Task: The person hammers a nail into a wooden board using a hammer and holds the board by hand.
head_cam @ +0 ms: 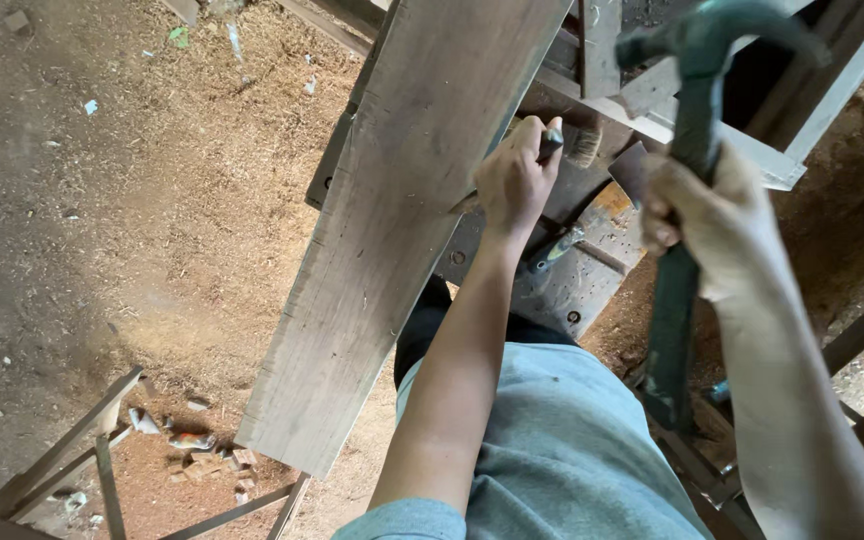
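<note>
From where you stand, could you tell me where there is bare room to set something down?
The broad face of the wooden plank, left of the left hand, lies bare. The sawdust floor further left is open, apart from wood scraps below. It is crowded around the right hand, which holds the hammer, among the frame pieces.

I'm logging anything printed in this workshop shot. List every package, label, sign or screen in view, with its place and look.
None in view: no package, label, sign or screen.
Small pale and greenish scraps lie on the sawdust floor at upper left, too small to tell what they are.
The wooden plank, the green hammer and the metal base show no visible label.
</note>
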